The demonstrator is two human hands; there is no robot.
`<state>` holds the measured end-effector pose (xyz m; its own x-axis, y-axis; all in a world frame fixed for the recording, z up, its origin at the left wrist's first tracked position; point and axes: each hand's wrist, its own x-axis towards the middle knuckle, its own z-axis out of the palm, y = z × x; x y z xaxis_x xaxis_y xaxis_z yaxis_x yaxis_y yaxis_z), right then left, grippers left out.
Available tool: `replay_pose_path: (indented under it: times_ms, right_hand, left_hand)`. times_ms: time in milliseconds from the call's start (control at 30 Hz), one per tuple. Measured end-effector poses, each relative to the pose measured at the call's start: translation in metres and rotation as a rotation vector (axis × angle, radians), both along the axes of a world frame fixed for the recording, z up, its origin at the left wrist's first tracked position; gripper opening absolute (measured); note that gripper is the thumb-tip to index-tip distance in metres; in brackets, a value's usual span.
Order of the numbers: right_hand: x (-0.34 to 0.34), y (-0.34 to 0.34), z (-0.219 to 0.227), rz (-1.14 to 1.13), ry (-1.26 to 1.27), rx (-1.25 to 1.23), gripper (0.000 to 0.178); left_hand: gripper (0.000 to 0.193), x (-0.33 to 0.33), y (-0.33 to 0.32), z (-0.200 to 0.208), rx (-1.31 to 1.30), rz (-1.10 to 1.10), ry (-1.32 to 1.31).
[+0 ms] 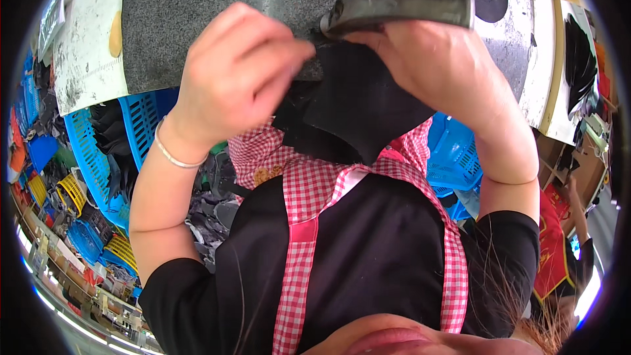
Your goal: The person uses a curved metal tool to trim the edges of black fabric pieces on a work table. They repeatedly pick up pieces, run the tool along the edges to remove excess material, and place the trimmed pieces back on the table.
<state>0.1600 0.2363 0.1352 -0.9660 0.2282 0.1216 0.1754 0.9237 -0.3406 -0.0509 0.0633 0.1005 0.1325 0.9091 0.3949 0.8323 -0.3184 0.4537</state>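
Note:
My right hand (427,52) is wrapped round a dark metal tool (407,10), a thick bar with a rounded, curved end pointing left. Its thumb or a fingertip shows above the bar. Beneath that hand a black sheet piece (361,92), leather-like, hangs over the table's front edge toward my lap. My left hand (240,72), blurred by motion, is just left of the tool's curved end. Its fingers are curled and pinched together by the sheet's upper edge. Whatever they grip is too small or hidden to make out.
A dark speckled slab (197,20) covers the table before me. White board (92,46) lies to its left. Blue baskets (92,151) with black pieces stand below at left, another blue basket (453,154) at right. Another person (568,256) is at far right.

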Motion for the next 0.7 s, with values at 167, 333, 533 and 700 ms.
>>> replay_pose_path:
  times_ms: [167, 333, 533, 700]
  right_hand:
    - [-0.012, 0.01, 0.007, 0.069, 0.015, -0.07, 0.015]
    - [-0.007, -0.007, 0.009, 0.024, -0.129, -0.02, 0.018]
    - [0.032, 0.003, 0.023, -0.116, 0.004, -0.269, 0.016]
    - [0.08, 0.013, 0.021, -0.305, 0.084, -0.315, 0.023]
  left_hand:
    - [0.045, 0.045, -0.016, -0.013, 0.045, -0.174, 0.037]
    - [0.039, 0.054, -0.01, -0.021, 0.103, -0.105, 0.0]
    - [0.037, 0.069, -0.042, -0.019, -0.158, -0.306, 0.002]
    - [0.031, 0.041, 0.006, 0.028, -0.873, -0.554, -0.116]
